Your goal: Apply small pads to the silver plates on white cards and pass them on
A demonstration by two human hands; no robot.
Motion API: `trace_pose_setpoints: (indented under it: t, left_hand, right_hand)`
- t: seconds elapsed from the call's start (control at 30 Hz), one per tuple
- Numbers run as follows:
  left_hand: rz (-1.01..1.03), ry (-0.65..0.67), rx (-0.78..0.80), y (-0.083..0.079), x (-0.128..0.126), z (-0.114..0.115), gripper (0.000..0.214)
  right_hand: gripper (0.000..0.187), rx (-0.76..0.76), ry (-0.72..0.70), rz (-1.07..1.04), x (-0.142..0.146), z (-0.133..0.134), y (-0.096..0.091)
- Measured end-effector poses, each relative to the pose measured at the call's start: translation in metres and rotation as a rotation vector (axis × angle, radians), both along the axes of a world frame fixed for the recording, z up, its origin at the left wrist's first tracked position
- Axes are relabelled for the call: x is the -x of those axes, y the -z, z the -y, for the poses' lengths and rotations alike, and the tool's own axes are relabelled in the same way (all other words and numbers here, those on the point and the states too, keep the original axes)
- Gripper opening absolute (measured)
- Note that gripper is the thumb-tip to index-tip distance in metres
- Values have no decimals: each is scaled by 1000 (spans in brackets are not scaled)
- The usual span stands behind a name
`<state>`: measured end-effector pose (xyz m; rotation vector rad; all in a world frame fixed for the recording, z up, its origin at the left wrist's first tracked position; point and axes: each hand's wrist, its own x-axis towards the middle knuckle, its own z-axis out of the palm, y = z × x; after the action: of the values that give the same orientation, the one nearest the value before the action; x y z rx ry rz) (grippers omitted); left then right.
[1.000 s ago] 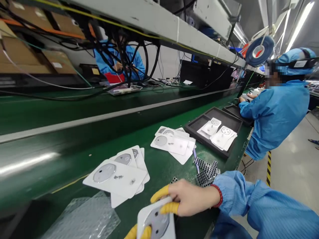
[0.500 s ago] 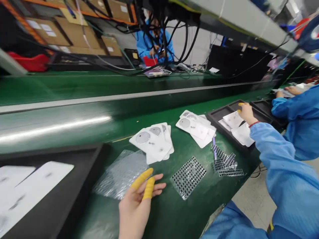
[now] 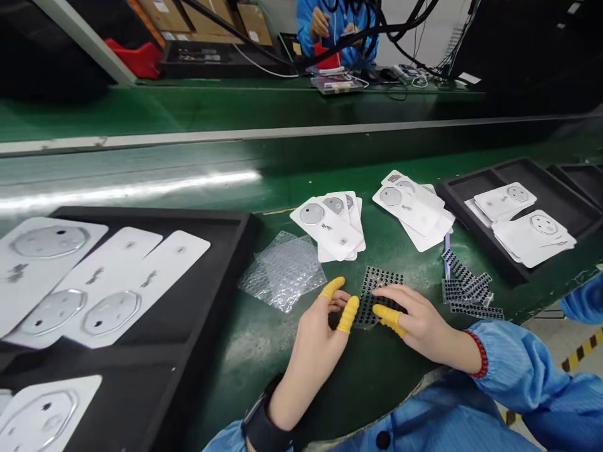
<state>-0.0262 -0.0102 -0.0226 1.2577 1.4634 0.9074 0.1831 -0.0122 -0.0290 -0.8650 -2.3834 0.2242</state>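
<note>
A clear sheet of small black dots [image 3: 380,276] lies on the green bench in front of me. My left hand [image 3: 323,326], yellow finger covers on thumb and forefinger, is beside the sheet's left edge with those two fingers apart and nothing visible between them. Over the right part of the sheet reaches my right hand [image 3: 419,323], fingers stretched out and apart, also with yellow covers. Its fingertips are at the sheet; I cannot tell how firmly they touch. Behind the left hand are clear bubble-wrap pieces [image 3: 285,270]. A fan of white cards with grey round shapes [image 3: 330,226] lies beyond.
Another stack of white cards [image 3: 414,210] lies further right, near cut dot strips [image 3: 471,289] and a purple strip [image 3: 447,254]. Black trays holding white cards stand at left [image 3: 226,251] and right [image 3: 499,251]. A person in blue [image 3: 306,25] sits across the bench.
My right hand has come from the right tray back to the dot sheet. My left hand has moved next to the sheet too. The view has turned left and down.
</note>
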Motion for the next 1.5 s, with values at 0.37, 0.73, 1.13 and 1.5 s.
trace_pose_setpoints:
  t: [0.37, 0.73, 1.13, 1.5]
  left_hand:
    - [493, 11, 273, -7, -10, 3, 66]
    - [417, 73, 263, -7, -7, 4, 71]
    - [-190, 140, 21, -26, 18, -49, 37]
    - [-441, -314, -125, -12, 38, -164, 33]
  right_hand:
    - [14, 263, -107, -240, 5, -11, -19]
    - [22, 93, -173, 69, 11, -13, -11]
    - [11, 231, -89, -116, 9, -13, 14]
    - [11, 258, -83, -359, 5, -19, 7]
